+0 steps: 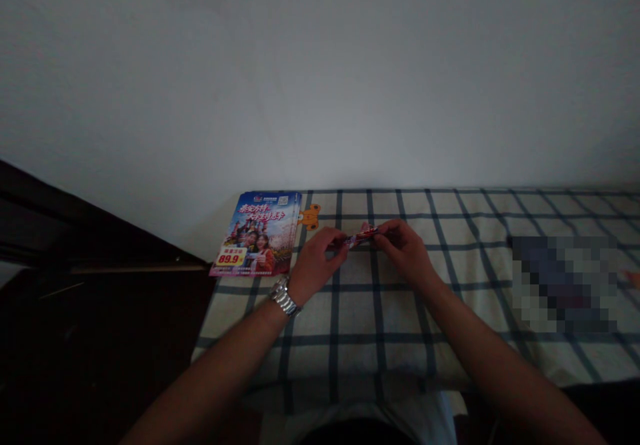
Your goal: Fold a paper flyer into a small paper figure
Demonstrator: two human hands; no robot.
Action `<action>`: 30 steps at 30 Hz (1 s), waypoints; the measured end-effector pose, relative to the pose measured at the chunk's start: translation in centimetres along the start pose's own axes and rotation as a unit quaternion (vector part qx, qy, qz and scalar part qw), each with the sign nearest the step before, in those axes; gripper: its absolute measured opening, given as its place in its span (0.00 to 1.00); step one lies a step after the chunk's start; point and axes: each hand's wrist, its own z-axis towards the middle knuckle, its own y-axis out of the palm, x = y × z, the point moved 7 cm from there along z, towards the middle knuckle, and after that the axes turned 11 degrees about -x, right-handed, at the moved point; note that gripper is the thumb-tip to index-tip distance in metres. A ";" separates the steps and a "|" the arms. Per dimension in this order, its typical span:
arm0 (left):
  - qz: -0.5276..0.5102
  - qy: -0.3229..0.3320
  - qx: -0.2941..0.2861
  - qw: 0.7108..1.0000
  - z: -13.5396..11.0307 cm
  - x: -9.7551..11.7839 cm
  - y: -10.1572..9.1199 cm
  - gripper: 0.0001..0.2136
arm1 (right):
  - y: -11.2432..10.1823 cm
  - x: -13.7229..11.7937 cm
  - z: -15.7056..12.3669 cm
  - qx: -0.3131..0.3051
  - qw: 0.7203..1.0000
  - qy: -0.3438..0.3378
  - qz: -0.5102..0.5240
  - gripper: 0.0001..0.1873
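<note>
Between my two hands is a small folded piece of printed paper (362, 236), pink, red and dark, held just above the checked cloth. My left hand (320, 257) pinches its left end; a metal watch is on that wrist. The fingers of my right hand (404, 248) are closed on its right end. The exact shape of the folds is too small and dim to make out. Left of my left hand lies a stack of glossy flyers (257, 232), the top one showing people, blossoms and "89.9".
A white cloth with dark checks (310, 338) covers the surface up to the wall (350, 85). An orange bear shape (311, 217) sits beside the flyers. At right is a blurred-out dark object (564, 284). The cloth's left edge drops to a dark floor.
</note>
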 end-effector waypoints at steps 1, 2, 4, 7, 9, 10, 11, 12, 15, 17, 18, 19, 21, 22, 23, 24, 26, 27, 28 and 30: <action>-0.002 0.001 0.003 1.000 0.0 0.0 0.0 0.04 | 0.1 0.0 0.0 -0.002 1.000 0.000 0.007 0.16; -0.006 0.002 0.004 1.000 0.0 -0.1 -0.1 0.04 | 0.1 0.0 0.0 -0.005 1.000 0.001 0.012 0.16; -0.021 0.006 0.002 1.000 0.0 -0.1 -0.1 0.05 | 0.2 0.0 0.0 -0.009 1.000 0.000 0.018 0.16; -0.046 0.020 0.001 0.999 0.0 0.1 -0.1 0.06 | 0.2 0.0 0.1 -0.018 1.000 -0.004 0.015 0.16; -0.043 0.031 0.005 0.999 0.1 0.3 -0.3 0.07 | 0.2 0.1 0.1 -0.023 1.000 -0.004 0.009 0.16; -0.033 0.035 0.007 0.999 0.1 0.5 -0.4 0.08 | 0.1 0.2 0.2 -0.022 1.000 -0.003 0.001 0.16; -0.018 0.039 0.009 0.999 0.1 0.6 -0.5 0.08 | 0.0 0.3 0.2 -0.019 1.000 -0.001 -0.011 0.15; -0.001 0.044 0.012 0.999 0.1 0.8 -0.6 0.09 | -0.1 0.4 0.2 -0.015 1.000 0.000 -0.026 0.14; 0.042 0.051 0.022 0.998 0.1 1.0 -0.9 0.09 | -0.4 0.4 0.2 -0.003 0.997 -0.003 -0.075 0.13; 0.058 0.051 0.024 0.997 0.1 1.1 -1.0 0.09 | -0.6 0.3 0.1 0.002 0.995 -0.003 -0.098 0.13; 0.065 0.050 0.025 0.996 0.2 1.1 -1.0 0.09 | -0.7 0.3 0.1 0.005 0.994 -0.003 -0.110 0.13; 0.072 0.048 0.024 0.996 0.2 1.1 -1.0 0.09 | -0.7 0.2 0.1 0.006 0.992 -0.003 -0.123 0.13; 0.089 0.048 0.020 0.995 0.2 1.2 -0.9 0.08 | -0.7 0.0 0.0 0.004 0.988 -0.002 -0.157 0.12; 0.097 0.050 0.016 0.994 0.2 1.2 -0.8 0.08 | -0.7 -0.1 0.0 0.002 0.984 -0.001 -0.175 0.11; 0.105 0.053 0.010 0.993 0.3 1.2 -0.7 0.09 | -0.7 -0.2 0.0 0.001 0.981 0.000 -0.192 0.11; 0.113 0.059 0.002 0.992 0.3 1.2 -0.5 0.09 | -0.6 -0.3 0.0 -0.001 0.978 0.000 -0.207 0.11; 0.132 0.074 -0.017 0.988 0.3 1.2 -0.1 0.09 | -0.5 -0.5 0.0 -0.007 0.972 0.001 -0.233 0.10; 0.142 0.083 -0.028 0.986 0.3 1.2 0.1 0.09 | -0.4 -0.6 -0.1 -0.011 0.969 0.000 -0.245 0.10; 0.152 0.092 -0.040 0.983 0.3 1.1 0.4 0.09 | -0.3 -0.7 -0.1 -0.014 0.967 0.000 -0.255 0.09; 0.169 0.108 -0.062 0.978 0.2 1.0 0.8 0.10 | -0.1 -0.8 -0.1 -0.019 0.963 -0.001 -0.268 0.09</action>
